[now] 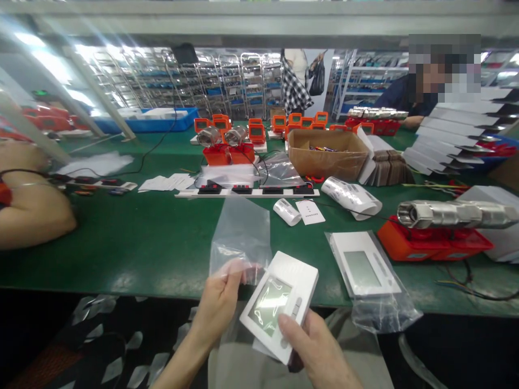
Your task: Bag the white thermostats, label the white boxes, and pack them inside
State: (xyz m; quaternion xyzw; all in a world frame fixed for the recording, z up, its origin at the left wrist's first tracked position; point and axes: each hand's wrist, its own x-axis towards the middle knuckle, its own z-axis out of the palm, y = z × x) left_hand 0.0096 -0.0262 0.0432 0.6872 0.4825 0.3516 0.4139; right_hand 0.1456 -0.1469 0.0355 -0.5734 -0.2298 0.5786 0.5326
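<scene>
My right hand (308, 340) grips a white thermostat-like unit (304, 275) with a grey-green screen, thumb on its front face near the side buttons. The unit is tilted, just in front of the table edge. Beside it, my left hand (225, 292) pinches the lower end of a clear plastic bag (241, 232), which stands up over the green table. Part of the bag's mouth is hidden by my fingers. To the right, a similar white unit (360, 265) lies inside another clear bag (385, 316) that hangs over the edge.
Red bases with metal fittings (441, 232) stand at the right. Label rolls (351, 197), a small white card (310, 212) and a cardboard box (328, 156) lie further back, behind a terminal strip (247, 192). A co-worker's arm (36, 210) rests at the left; another person sits at the back right.
</scene>
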